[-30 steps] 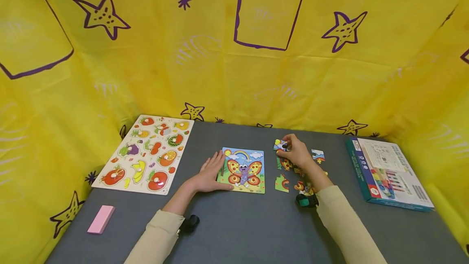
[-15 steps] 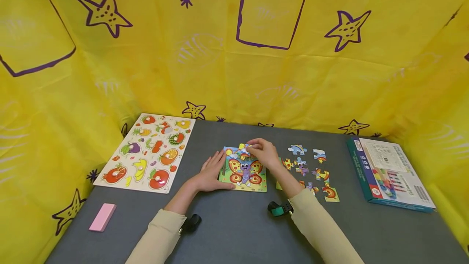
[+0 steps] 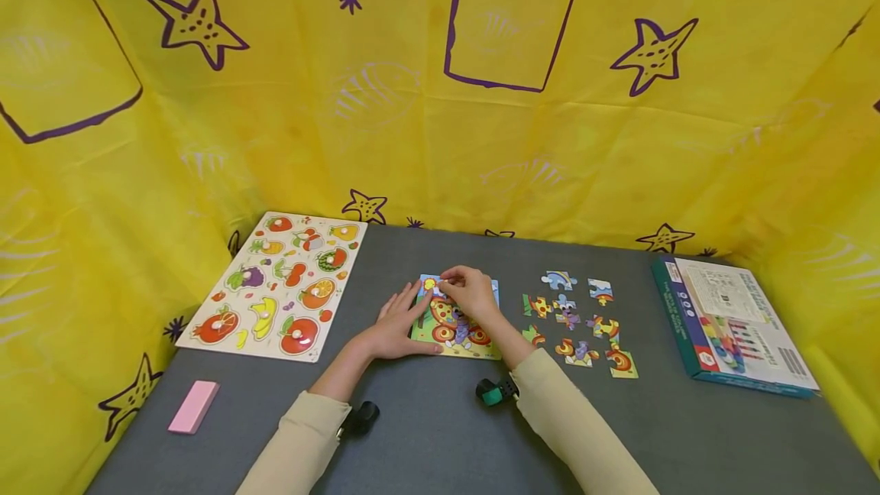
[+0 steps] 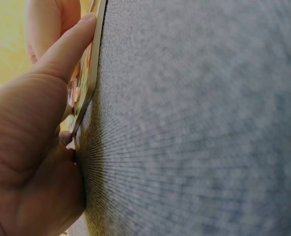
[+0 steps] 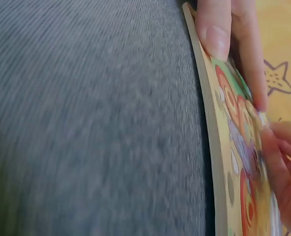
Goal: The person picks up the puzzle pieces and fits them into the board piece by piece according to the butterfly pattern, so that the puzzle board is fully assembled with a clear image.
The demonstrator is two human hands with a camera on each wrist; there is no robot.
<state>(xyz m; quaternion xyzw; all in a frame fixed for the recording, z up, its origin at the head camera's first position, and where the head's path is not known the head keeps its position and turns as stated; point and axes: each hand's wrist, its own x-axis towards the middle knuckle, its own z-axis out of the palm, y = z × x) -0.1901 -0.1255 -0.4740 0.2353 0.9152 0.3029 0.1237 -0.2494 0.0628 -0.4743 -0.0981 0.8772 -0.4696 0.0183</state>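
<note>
A square butterfly puzzle board (image 3: 457,338) lies on the grey table. My left hand (image 3: 393,329) rests along its left side with fingers stretched out; in the left wrist view the thumb (image 4: 69,46) lies on the board's front edge. Over the board's upper left corner, my right hand (image 3: 474,296) pinches a jigsaw piece (image 3: 431,283) with a yellow sun on it, low against the picture. Fingers hide most of that piece. The right wrist view shows the right fingertips (image 5: 269,140) at the board's surface, close to the left hand's index finger.
Several loose jigsaw pieces (image 3: 567,315) lie in rows right of the board. A fruit peg board (image 3: 278,289) is at the left, with a pink block (image 3: 194,407) in front of it. A boxed set (image 3: 732,327) lies at the far right, and a yellow curtain (image 3: 440,151) hangs behind.
My right hand has picked the sun piece up from the loose pieces and carried it left to the board's upper left corner. The left hand has stayed in place.
</note>
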